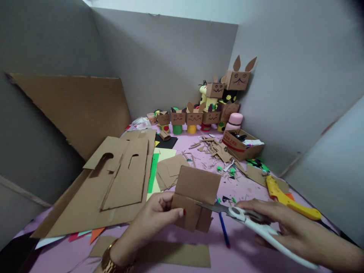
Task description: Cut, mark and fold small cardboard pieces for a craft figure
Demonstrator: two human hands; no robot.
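Between thumb and fingers, my left hand (pixel 162 212) grips a creased piece of brown cardboard (pixel 197 185), tilted toward me above the table. Its lower part has a slit and a separate flap. White-handled scissors (pixel 241 215) are held in my right hand (pixel 280 223), their blades pointing left across the cardboard's lower right part. Whether the blades are fully closed is hard to make out. Under the cardboard lies a blue pen (pixel 223 229). A flat cardboard strip (pixel 176 254) rests on the table below my left wrist.
Large cardboard sheets (pixel 82 204) cover the left side. Behind stand cardboard animal heads on coloured tubes (pixel 195 119). Cardboard scraps (pixel 217 149), an open box (pixel 241 146) and a pink bottle (pixel 234 120) are at the back right. A yellow glue gun (pixel 292 201) lies beyond my right hand.
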